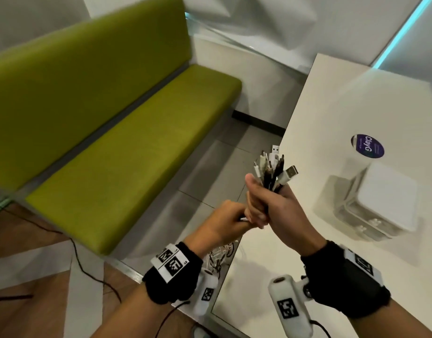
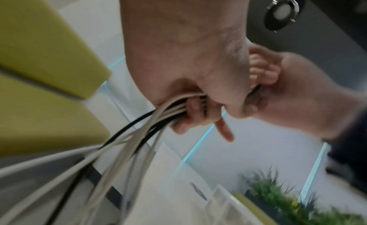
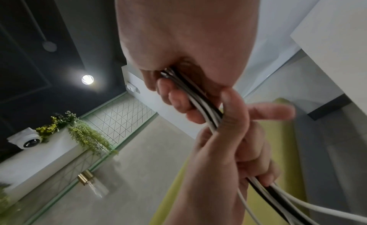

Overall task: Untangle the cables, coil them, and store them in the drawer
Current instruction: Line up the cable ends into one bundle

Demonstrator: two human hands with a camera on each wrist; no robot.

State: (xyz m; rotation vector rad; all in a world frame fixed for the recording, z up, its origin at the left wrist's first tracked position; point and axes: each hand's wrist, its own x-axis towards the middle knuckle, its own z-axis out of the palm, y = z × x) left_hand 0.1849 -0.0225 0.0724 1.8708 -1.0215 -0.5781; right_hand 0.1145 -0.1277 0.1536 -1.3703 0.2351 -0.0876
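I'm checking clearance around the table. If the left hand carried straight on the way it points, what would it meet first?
The left hand, gripping the black and white cables, points at the right hand and already looks pressed against its fingers. It would meet them first; the white table lies beyond. Depth is uncertain.

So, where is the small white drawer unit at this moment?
In the head view the white drawer unit stands on the white table, to the right of both hands and the cables, just below the round purple sticker.
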